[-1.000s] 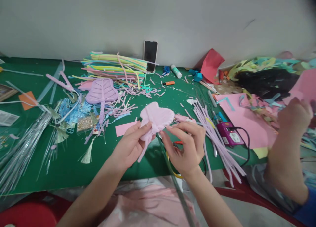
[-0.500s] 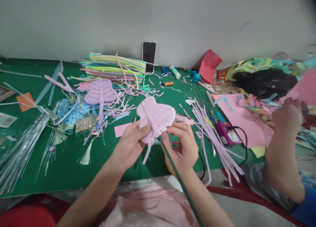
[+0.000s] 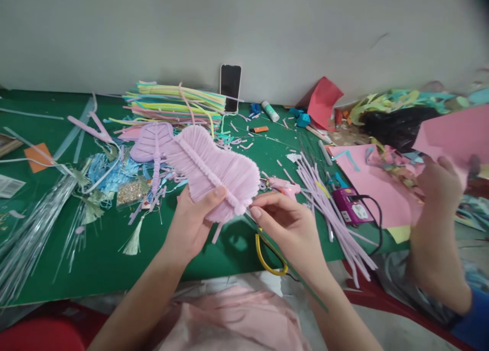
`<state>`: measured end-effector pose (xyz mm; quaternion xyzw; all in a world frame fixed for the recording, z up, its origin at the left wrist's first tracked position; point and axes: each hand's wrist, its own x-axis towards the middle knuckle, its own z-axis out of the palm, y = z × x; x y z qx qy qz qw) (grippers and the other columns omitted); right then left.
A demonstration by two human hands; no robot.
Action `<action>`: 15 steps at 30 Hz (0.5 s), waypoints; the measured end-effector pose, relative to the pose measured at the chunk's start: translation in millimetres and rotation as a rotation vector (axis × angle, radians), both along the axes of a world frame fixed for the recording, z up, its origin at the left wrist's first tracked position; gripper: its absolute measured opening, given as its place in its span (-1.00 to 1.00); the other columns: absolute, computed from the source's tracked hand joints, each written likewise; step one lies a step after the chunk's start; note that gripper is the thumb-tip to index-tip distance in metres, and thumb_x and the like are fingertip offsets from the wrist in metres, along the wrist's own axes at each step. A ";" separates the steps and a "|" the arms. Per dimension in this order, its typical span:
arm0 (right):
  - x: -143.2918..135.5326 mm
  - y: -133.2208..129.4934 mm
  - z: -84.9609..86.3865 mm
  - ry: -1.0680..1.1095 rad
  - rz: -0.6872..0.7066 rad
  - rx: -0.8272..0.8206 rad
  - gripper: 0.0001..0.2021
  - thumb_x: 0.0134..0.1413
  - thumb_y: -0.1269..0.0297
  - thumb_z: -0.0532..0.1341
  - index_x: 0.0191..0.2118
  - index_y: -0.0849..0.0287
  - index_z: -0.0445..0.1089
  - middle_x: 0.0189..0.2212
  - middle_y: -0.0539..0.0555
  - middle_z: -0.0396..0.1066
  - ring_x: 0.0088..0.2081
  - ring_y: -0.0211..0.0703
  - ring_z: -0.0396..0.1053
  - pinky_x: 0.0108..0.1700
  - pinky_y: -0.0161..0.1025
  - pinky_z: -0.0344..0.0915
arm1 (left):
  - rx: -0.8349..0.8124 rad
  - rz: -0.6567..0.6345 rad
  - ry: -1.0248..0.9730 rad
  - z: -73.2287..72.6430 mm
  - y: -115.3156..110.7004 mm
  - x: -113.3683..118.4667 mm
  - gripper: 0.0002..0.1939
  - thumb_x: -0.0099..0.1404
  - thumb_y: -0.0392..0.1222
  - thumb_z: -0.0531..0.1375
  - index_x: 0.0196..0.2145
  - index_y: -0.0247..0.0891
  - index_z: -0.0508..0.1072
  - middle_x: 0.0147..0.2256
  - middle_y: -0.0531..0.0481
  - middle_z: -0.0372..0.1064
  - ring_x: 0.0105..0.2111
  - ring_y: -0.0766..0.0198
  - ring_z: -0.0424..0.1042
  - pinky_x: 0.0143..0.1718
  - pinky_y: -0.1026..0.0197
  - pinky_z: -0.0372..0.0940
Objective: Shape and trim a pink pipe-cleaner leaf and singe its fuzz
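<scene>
My left hand point(image 3: 191, 223) grips a lilac pipe-cleaner leaf point(image 3: 225, 172), its thumb pressed on the raised midrib. The leaf's scalloped edge faces up, and a short pipe-cleaner end point(image 3: 217, 234) hangs below it. At the leaf's lower right tip, my right hand point(image 3: 288, 226) pinches a thin green stem point(image 3: 307, 286), which runs back along the wrist. Whether the stem touches the leaf is hidden by the fingers. Yellow-handled scissors point(image 3: 261, 254) lie just under my right hand. A pink glue gun point(image 3: 282, 185) rests beyond it.
Behind the leaf lie a second lilac leaf point(image 3: 155, 142) and a bundle of coloured pipe cleaners point(image 3: 171, 104). Loose lilac pipe cleaners point(image 3: 332, 218) and a purple power box point(image 3: 351, 207) are on the right. Another person's hand point(image 3: 439, 185) holds pink paper point(image 3: 458, 137). A phone point(image 3: 231, 83) leans on the wall.
The leaf has turned and spread toward the upper left, showing more of its face. My right hand has tilted, uncovering the scissors' handle. The other person's hand has lifted the pink paper.
</scene>
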<state>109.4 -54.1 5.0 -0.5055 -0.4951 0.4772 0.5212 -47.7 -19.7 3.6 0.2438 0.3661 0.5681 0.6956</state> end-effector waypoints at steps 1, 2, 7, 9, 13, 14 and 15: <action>0.9 -2.0 2.2 -0.098 -0.019 0.097 -0.98 0.05 0.35 0.35 -0.34 0.11 0.52 -0.41 0.01 0.51 -0.39 -0.25 0.43 -0.36 -0.33 0.39 | 0.009 0.000 0.011 0.6 -0.3 -0.3 -0.59 0.03 -0.24 0.45 -0.14 -0.23 0.51 -0.23 0.02 0.59 -0.20 0.19 0.56 -0.13 0.20 0.45; 1.6 -4.0 4.0 -0.190 -0.029 0.190 -0.95 0.06 0.39 0.33 -0.32 0.11 0.52 -0.39 0.01 0.52 -0.37 -0.24 0.44 -0.34 -0.31 0.41 | 0.007 0.001 0.018 0.7 -0.6 -0.4 -0.55 0.01 -0.24 0.47 -0.11 -0.23 0.51 -0.23 0.02 0.59 -0.20 0.19 0.56 -0.12 0.19 0.45; 1.9 -10.1 7.7 -0.415 -0.049 0.415 -0.83 0.08 0.51 0.30 -0.25 0.07 0.49 -0.36 -0.01 0.53 -0.36 -0.24 0.45 -0.32 -0.29 0.44 | -0.025 -0.007 -0.009 -2.4 -1.3 0.8 -0.43 -0.01 -0.23 0.48 -0.02 -0.18 0.48 -0.28 0.05 0.59 -0.20 0.20 0.57 -0.15 0.23 0.46; 0.0 -9.6 8.1 -0.441 -0.070 0.448 -0.82 0.09 0.53 0.28 -0.26 0.07 0.47 -0.37 -0.01 0.52 -0.35 -0.24 0.46 -0.32 -0.29 0.44 | -0.019 -0.027 -0.031 -3.7 -1.0 1.6 -0.42 0.02 -0.24 0.47 0.02 -0.15 0.46 -0.28 0.05 0.58 -0.20 0.19 0.57 -0.15 0.22 0.46; -5.9 -5.7 8.7 -0.508 -0.127 0.533 -0.82 0.08 0.56 0.25 -0.29 0.09 0.43 -0.42 -0.02 0.50 -0.40 -0.25 0.44 -0.34 -0.27 0.42 | -0.019 -0.066 -0.045 -6.0 -0.3 3.8 -0.42 0.10 -0.27 0.42 0.08 -0.15 0.43 -0.25 0.02 0.59 -0.17 0.17 0.57 -0.13 0.21 0.46; -7.4 -4.6 8.5 -0.515 -0.141 0.545 -0.82 0.08 0.56 0.25 -0.30 0.10 0.41 -0.43 -0.02 0.49 -0.42 -0.26 0.42 -0.34 -0.27 0.41 | -0.020 -0.073 -0.048 -6.8 -0.3 4.6 -0.43 0.12 -0.28 0.41 0.08 -0.16 0.42 -0.24 0.01 0.59 -0.16 0.16 0.57 -0.13 0.20 0.46; -8.6 -3.8 8.1 -0.517 -0.151 0.549 -0.82 0.07 0.57 0.25 -0.32 0.10 0.40 -0.44 -0.03 0.48 -0.43 -0.27 0.41 -0.34 -0.27 0.40 | -0.021 -0.079 -0.053 -7.7 -0.2 5.3 -0.44 0.13 -0.27 0.40 0.09 -0.17 0.42 -0.22 -0.01 0.59 -0.15 0.15 0.57 -0.12 0.20 0.46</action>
